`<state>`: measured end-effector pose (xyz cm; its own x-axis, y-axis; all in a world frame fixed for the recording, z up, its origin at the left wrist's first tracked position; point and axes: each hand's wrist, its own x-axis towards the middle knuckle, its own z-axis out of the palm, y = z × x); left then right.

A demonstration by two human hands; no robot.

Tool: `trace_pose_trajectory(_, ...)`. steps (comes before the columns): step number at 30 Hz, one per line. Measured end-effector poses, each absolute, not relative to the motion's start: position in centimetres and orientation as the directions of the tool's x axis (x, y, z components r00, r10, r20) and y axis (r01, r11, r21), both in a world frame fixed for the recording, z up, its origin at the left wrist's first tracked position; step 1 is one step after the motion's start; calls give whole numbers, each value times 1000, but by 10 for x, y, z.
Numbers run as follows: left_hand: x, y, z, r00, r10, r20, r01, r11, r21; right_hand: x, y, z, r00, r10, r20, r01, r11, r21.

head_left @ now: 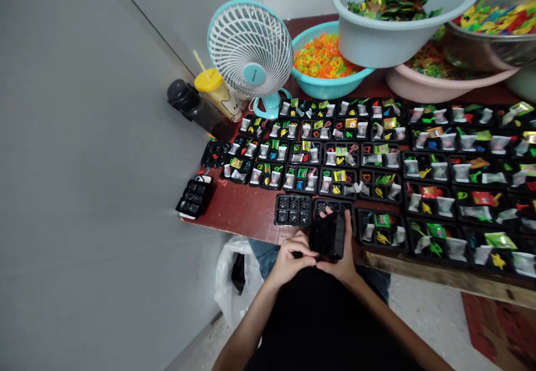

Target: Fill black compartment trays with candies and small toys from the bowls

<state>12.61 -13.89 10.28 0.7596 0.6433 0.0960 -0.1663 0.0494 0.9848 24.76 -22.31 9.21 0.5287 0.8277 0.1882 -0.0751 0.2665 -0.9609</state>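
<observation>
A stack of black plastic trays (325, 238) is held close to my body at the table's front edge. My right hand (344, 262) wraps around its right side, with fingertips showing over the far edge. My left hand (295, 255) pinches at the near left corner of the stack, thumb and fingers pressed together. Just beyond lies a bare black compartment tray (293, 210), with another bare tray (352, 214) partly hidden behind the stack. To the right sits a filled tray (382, 230) with small wrapped packets and a yellow toy piece.
Rows of filled trays cover the red table (238, 206). Behind stand a fan (253, 52), a dark bottle (199, 108), a yellow-lidded cup (218, 91), and basins (330, 83) of small colourful pieces. More black trays (196, 196) lie at the left corner. A plastic bag (228, 270) hangs below.
</observation>
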Motion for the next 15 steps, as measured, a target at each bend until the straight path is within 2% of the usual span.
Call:
trace_pose_trajectory(5,131,-144,110,738,675,32,-118,82,990,252,-225,90,495,847,194,-50,251,-967)
trace_pose_trajectory(8,130,-150,111,638,770,-9,-22,29,999,251,-225,90,513,845,150,-36,196,-980)
trace_pose_trajectory(10,124,-147,105,422,907,2,35,-18,999,250,-226,91,538,830,146,-31,192,-981)
trace_pose_trajectory(12,109,-134,95,75,995,67,102,-74,992,251,-226,92,568,808,159,-7,197,-980)
trace_pose_trajectory(14,87,-111,82,-189,963,191,212,-150,966,253,-227,93,595,788,161,35,174,-984)
trace_pose_trajectory(15,73,-98,76,-216,940,266,288,-199,937,254,-227,93,604,782,155,55,153,-987)
